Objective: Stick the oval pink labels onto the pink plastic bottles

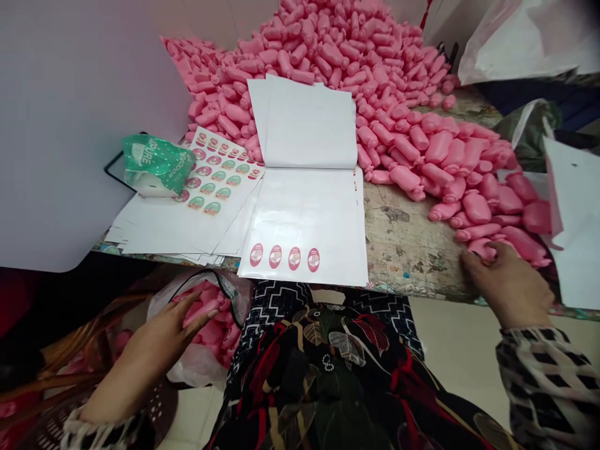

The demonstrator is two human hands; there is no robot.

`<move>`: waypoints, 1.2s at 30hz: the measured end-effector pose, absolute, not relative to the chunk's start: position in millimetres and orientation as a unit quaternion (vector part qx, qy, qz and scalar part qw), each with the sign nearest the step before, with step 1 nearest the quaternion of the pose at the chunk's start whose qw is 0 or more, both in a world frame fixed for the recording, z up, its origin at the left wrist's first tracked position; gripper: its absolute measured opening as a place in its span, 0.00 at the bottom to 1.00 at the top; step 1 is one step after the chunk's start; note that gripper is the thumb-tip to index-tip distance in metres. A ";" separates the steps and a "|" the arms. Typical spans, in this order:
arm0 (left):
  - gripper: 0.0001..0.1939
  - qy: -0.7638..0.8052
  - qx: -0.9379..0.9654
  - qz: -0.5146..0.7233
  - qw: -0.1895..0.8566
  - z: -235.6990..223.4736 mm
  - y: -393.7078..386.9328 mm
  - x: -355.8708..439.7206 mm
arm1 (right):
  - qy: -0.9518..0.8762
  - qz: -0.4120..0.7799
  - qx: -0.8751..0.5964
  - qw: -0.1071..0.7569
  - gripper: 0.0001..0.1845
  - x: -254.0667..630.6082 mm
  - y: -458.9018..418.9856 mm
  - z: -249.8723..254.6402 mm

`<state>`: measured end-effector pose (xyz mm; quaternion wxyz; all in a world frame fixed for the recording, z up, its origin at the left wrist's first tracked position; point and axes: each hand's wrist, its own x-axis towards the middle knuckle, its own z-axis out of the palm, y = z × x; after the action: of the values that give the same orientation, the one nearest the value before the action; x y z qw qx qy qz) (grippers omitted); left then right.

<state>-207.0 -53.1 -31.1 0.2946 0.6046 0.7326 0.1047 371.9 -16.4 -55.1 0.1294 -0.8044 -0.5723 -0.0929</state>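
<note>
My left hand [180,325] is over a clear plastic bag [162,300] of pink bottles [209,312] below the table edge. Its fingers are spread and nothing shows in them. At the right end of the table, my right hand [513,284] has its thumb and fingers around a small pink bottle [482,248] at the edge of a large heap. In front of me lies a white label sheet [304,212] with a row of several oval pink stickers [294,258] near its lower edge. Its upper part is covered by a blank white folded-back sheet [312,131].
A big heap of pink bottles [328,53] spreads across the worn table [403,250]. Left of centre lie more sticker sheets [187,219] with a green printed packet [157,164] on them. A pale panel [84,125] stands at left; plastic bags [529,44] are at right.
</note>
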 end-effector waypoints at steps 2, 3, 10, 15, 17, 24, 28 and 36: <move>0.24 0.741 0.578 0.106 0.323 -21.1 -50.8 -194.9 | -0.561 -0.071 -0.815 0.129 0.21 359.9 -11.7 -48.0; 0.25 0.735 0.567 0.125 0.351 -15.0 -49.4 -184.2 | -0.553 -0.056 -0.821 0.132 0.22 349.4 -9.5 -42.9; 0.27 0.446 0.324 0.305 0.777 1.3 -24.0 -85.7 | -0.673 0.193 -0.653 0.289 0.25 223.7 -9.2 -4.3; 0.42 0.264 0.188 0.171 0.930 -16.8 2.9 -46.7 | -0.827 0.288 -0.420 0.237 0.25 172.9 -9.4 23.7; 0.46 0.229 0.168 0.120 0.951 -21.7 6.9 -42.5 | -0.850 0.310 -0.377 0.199 0.25 167.8 -7.9 33.5; 0.24 0.236 0.227 0.210 0.921 -25.2 -8.9 -57.2 | -0.755 0.282 -0.511 0.300 0.15 167.8 3.1 16.8; 0.20 0.352 0.292 0.295 0.839 -16.8 -16.5 -64.3 | -0.744 0.246 -0.565 0.260 0.12 159.1 8.4 -14.2; 0.04 0.583 0.664 0.305 0.355 -13.4 -2.8 -61.8 | -0.784 0.131 -0.587 0.154 0.12 138.1 14.6 -28.6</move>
<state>-61.8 -2.8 -13.4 0.3551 0.6639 0.5834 0.3046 138.1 14.6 -28.6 0.1542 -0.5867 -0.7841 0.1310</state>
